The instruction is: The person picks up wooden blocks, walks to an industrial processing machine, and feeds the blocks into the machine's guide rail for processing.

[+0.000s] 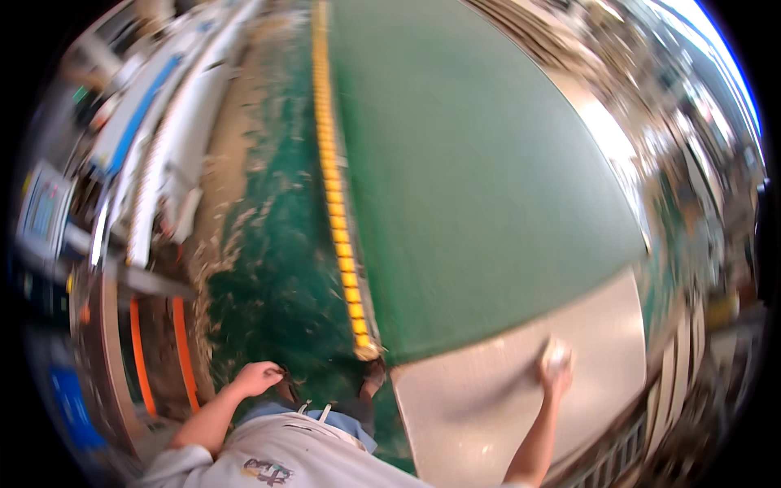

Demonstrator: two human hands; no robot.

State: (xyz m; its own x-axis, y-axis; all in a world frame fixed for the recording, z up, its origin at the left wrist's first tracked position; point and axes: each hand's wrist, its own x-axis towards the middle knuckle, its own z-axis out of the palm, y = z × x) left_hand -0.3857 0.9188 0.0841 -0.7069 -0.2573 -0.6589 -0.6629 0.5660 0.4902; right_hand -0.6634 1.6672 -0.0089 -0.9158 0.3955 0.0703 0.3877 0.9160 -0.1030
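My right hand (556, 370) is over a pale, smooth board (480, 390) on my right, its fingers closed round a small whitish thing blurred by motion. What that thing is, I cannot make out. The board meets the near end of a long green surface (496, 187) that stretches away ahead. My left hand (259, 379) hangs in front of my body, over the floor, with its fingers curled together. Something dark shows at its fingertips, but I cannot tell whether it is held.
A yellow segmented strip (332, 179) runs along the left edge of the green surface. Left of it lies a worn green floor (268, 276). Farther left are a machine with long white rails (187, 122), orange bars (185, 354) and a panel (46, 210). Stacked boards (537, 32) lie at the far right.
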